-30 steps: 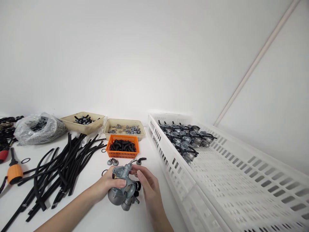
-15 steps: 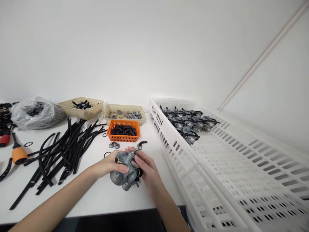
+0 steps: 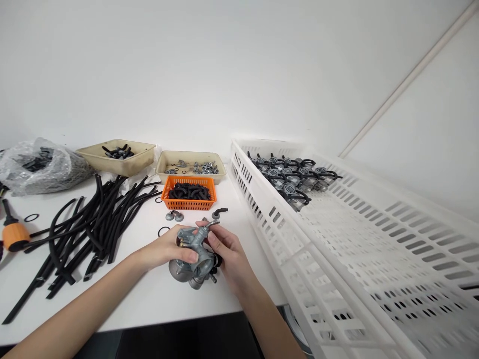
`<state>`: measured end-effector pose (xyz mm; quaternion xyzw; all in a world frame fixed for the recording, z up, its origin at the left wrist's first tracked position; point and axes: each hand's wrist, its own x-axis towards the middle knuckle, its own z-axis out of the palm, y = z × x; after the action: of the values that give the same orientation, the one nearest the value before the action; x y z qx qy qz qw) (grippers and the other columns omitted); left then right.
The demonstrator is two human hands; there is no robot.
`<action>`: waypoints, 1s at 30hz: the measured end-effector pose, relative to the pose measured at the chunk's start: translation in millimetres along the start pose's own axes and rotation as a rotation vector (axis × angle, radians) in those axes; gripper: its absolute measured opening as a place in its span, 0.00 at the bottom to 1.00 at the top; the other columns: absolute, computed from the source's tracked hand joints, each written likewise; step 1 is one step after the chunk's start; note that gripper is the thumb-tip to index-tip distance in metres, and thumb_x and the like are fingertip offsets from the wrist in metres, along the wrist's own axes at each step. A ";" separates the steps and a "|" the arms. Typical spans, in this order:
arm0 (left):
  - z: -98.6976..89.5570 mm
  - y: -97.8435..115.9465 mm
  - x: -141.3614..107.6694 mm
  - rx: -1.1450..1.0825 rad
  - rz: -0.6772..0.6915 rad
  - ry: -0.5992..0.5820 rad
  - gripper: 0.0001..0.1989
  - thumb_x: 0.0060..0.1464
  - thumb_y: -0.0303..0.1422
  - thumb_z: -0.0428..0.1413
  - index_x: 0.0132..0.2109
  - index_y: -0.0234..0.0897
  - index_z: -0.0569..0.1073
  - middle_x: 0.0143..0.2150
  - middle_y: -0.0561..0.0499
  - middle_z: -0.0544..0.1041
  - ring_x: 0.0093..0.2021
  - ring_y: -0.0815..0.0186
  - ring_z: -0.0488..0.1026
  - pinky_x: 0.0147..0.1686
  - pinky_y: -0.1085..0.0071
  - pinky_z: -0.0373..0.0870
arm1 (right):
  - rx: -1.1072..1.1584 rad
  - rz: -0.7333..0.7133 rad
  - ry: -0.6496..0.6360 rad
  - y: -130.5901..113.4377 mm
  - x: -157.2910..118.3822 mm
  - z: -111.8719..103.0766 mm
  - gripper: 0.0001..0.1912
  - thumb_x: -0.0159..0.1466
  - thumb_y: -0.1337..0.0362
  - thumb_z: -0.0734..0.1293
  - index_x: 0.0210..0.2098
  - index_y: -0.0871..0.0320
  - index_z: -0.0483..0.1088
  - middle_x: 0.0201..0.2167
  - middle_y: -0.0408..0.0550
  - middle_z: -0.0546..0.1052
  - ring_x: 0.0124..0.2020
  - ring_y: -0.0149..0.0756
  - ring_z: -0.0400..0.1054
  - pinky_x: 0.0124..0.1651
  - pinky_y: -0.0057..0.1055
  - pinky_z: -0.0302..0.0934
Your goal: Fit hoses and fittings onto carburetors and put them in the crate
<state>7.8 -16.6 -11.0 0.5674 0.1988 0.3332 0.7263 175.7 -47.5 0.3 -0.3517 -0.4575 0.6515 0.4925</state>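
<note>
My left hand (image 3: 169,251) and my right hand (image 3: 229,258) both grip a silver-grey metal motorcycle carburetor (image 3: 192,262) just above the white table (image 3: 142,304). The left fingers wrap its near side, and the right fingers press its far side, close to a thin bent metal tube on top. Its round bore faces me, and its underside is partly hidden by my hands. Just beyond my hands lie a black-tipped bent fitting (image 3: 219,213), a pair of small metal caps (image 3: 174,216) and a black O-ring (image 3: 163,231).
An orange basket (image 3: 189,205) of black rubber pieces stands beyond my hands, before beige trays (image 3: 190,174) (image 3: 116,164) of small parts. Loose black hoses (image 3: 101,229) lie left, near a plastic bag (image 3: 41,169) and an orange-handled screwdriver (image 3: 14,237). Right stands a white slotted crate (image 3: 277,239) holding several carburetors (image 3: 288,174).
Everything on the table has shifted up the picture, and the table's front edge has come into view. My hands have turned the carburetor so its round bore faces me more.
</note>
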 end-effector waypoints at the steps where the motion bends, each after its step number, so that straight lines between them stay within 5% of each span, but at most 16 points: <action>1: 0.4 0.1 0.1 0.002 0.003 -0.002 0.23 0.39 0.39 0.68 0.42 0.30 0.77 0.33 0.47 0.80 0.32 0.62 0.75 0.33 0.72 0.69 | 0.000 -0.005 0.002 0.5 0.1 -0.4 0.19 0.56 0.52 0.72 0.44 0.54 0.76 0.34 0.46 0.80 0.37 0.39 0.74 0.40 0.33 0.65; 14: 3.3 1.5 0.2 0.040 0.016 0.017 0.24 0.39 0.41 0.69 0.41 0.30 0.77 0.31 0.50 0.77 0.31 0.65 0.72 0.32 0.74 0.68 | -0.022 -0.027 0.020 0.9 0.0 -0.8 0.15 0.54 0.53 0.74 0.36 0.55 0.73 0.33 0.46 0.79 0.37 0.37 0.73 0.40 0.31 0.65; 21: 5.0 0.6 0.2 0.067 0.014 0.010 0.25 0.38 0.43 0.69 0.40 0.30 0.77 0.31 0.49 0.77 0.31 0.64 0.71 0.30 0.75 0.67 | 0.009 -0.006 0.050 4.0 5.8 -1.2 0.18 0.48 0.55 0.77 0.30 0.55 0.68 0.26 0.40 0.75 0.29 0.32 0.71 0.35 0.28 0.64; 30: 3.2 -1.4 0.9 0.091 0.009 -0.004 0.25 0.39 0.45 0.68 0.39 0.30 0.77 0.30 0.49 0.77 0.31 0.63 0.72 0.31 0.73 0.67 | -0.037 -0.008 0.041 0.2 4.6 1.4 0.18 0.49 0.55 0.76 0.38 0.55 0.76 0.30 0.42 0.77 0.33 0.34 0.72 0.41 0.32 0.65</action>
<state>11.0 -18.3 -11.3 0.6015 0.2095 0.3260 0.6986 173.2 -43.4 0.6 -0.3723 -0.4607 0.6337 0.4976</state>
